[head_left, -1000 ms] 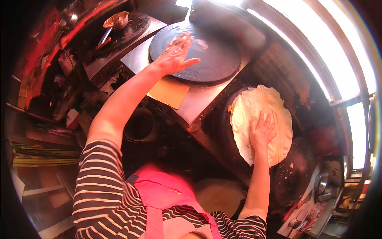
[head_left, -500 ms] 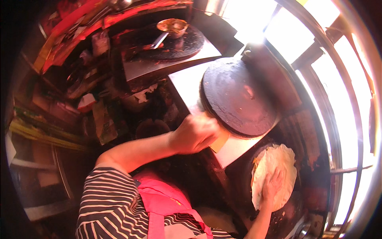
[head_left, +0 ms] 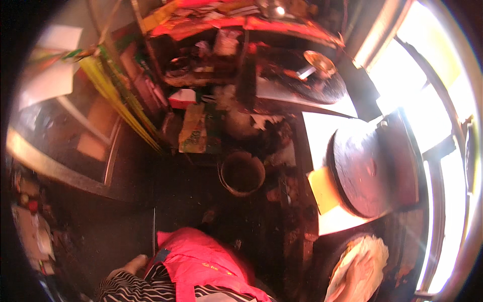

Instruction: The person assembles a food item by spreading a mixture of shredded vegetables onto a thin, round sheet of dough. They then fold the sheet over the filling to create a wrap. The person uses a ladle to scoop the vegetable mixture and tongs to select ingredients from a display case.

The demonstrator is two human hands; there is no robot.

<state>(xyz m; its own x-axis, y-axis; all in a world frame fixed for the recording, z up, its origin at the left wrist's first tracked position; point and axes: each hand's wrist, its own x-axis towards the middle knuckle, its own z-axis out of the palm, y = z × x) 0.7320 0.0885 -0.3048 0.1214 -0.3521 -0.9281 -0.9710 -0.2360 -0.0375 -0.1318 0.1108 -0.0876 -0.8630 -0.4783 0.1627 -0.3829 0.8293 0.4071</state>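
Flatbread [head_left: 376, 254], pale and thin with a ragged rim, lies directly under our right hand [head_left: 353, 276], which rests flat on it, fingers stretched out and not closed around anything. Orange-brown bits show along the edge on the side toward our left hand. As far as we can judge, the sheet is already formed, firm and off the heat; nothing tells us what is left to do to it, and its nearest part runs out of view. Our hands are well apart: the left hand [head_left: 135, 263] hangs back by our hip, beside the pink apron [head_left: 206, 259] and just past the striped sleeve [head_left: 132, 288]; its fingers are hidden, so we cannot tell whether it grips something. Ahead of the right hand, near the flatbread but apart from it, sits a dark round griddle [head_left: 354, 171] on a pale metal stand [head_left: 318, 132], with a yellow sheet [head_left: 323, 190] tucked close against its side nearer our left. Farther ahead of the right hand, a shallow metal pan [head_left: 322, 63] with a short handle rests on a second dark griddle [head_left: 329, 91]. Between the two hands, well forward, stands a bucket [head_left: 235, 190], with a crumpled yellow-green carton [head_left: 192, 133] just beyond it. Straight ahead of our left hand, long yellow-green stalks [head_left: 111, 95] lean in a bunch.
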